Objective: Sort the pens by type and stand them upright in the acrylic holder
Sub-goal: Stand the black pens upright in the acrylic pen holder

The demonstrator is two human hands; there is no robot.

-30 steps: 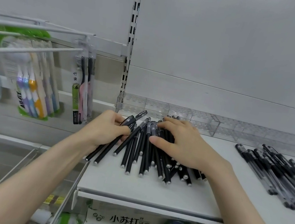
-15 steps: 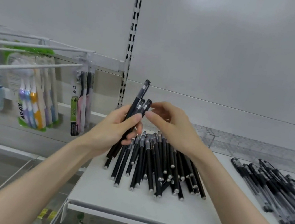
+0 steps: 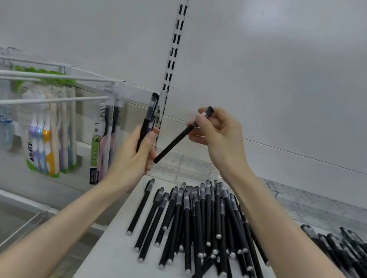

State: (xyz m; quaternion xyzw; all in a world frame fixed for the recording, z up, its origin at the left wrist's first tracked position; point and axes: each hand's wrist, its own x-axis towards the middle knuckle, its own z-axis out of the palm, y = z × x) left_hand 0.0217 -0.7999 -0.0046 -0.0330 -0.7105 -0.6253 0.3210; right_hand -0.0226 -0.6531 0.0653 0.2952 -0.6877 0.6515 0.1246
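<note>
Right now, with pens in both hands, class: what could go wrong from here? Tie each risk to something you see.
1. The right hand pinches its pen near the cap only; it may slip, or knock the pens gripped in the left hand.
2. The pile lies loose near the left edge of the shelf, by both forearms; a brush could roll some off.
3. The second pile looks different; types could get mixed.

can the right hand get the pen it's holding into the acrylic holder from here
Probably yes. The right hand pinches its pen above the acrylic holder with nothing between them; the left hand, gripping pens, is off to one side, the pen pile nearer the shelf front.
</note>
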